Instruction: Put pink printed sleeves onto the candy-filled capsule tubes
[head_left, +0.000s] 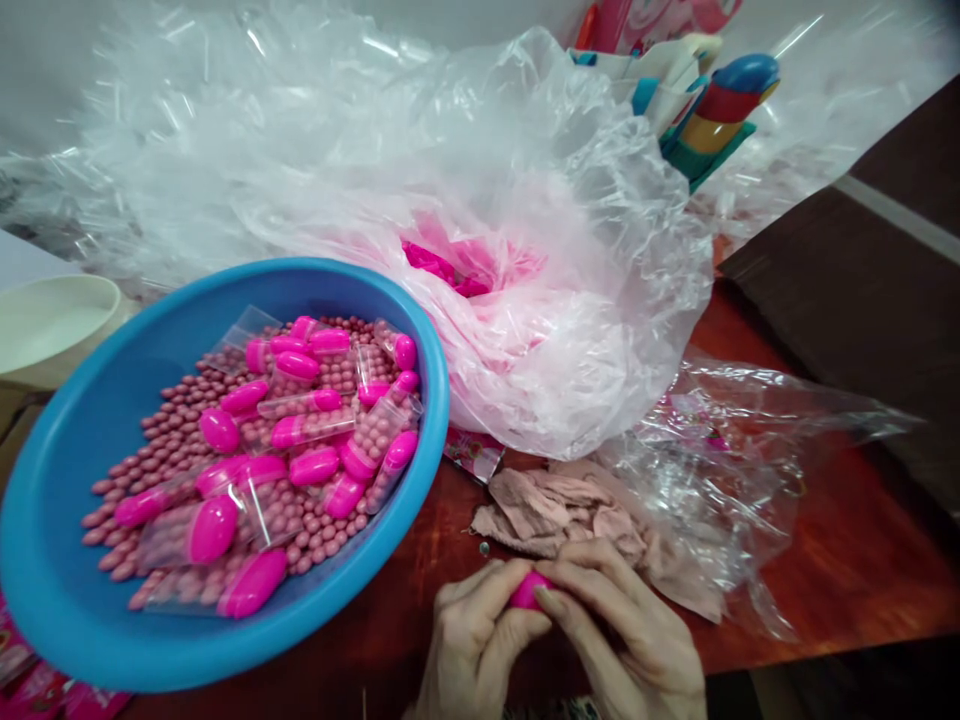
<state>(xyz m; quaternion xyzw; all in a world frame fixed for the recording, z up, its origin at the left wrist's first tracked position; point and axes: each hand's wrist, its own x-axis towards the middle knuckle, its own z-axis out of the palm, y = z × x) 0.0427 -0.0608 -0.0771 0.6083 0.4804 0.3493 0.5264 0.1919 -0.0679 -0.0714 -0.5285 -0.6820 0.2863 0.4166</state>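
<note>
A bright pink plastic cap [527,590] is pinched between the fingertips of both my hands, just above the table's front edge. My left hand [474,630] grips its left side with thumb and forefinger. From the other side, my right hand [626,630] presses on it, the thumb against its lower right. Whether a clear tube is joined to the cap is hidden by my fingers. Left of my hands stands a blue basin [431,500] with many small mauve balls [172,430] and several clear tubes with pink caps [315,465], some filled with balls.
Behind lies a big plastic bag [570,330] with pink pieces inside. A crumpled brown cloth [555,505] and a clear bag [720,480] lie beyond my hands. A white bowl [60,320], a colourful holder [712,125] and a dark box [847,270] stand around the red-brown table [885,570].
</note>
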